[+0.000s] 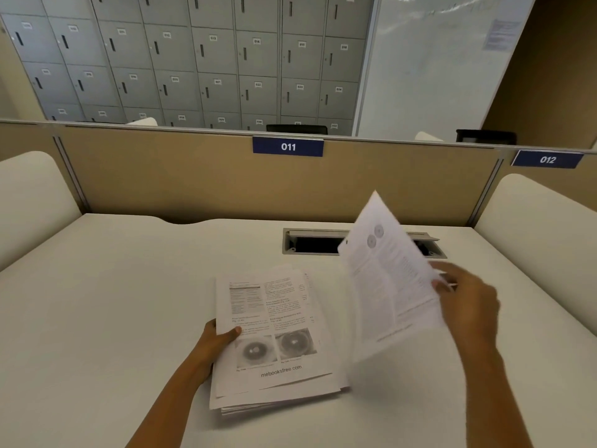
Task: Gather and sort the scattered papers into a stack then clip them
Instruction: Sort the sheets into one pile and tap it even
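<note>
Mostly blurred, loose sheet (387, 279) in right hand (465, 305) (print unreadable); left hand (214, 344) half under stack (274, 344)

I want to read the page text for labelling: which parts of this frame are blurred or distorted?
Head view: the lifted sheet in the right hand is motion-blurred; the stack under the left hand is sharper, only its footer readable; wide-angle bending curves the partition.

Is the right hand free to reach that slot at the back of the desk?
Probably not as things stand. The right hand is holding a lifted sheet, which stands between it and the slot. The desk near the slot looks bare, so putting the sheet down would likely clear the way.
</note>
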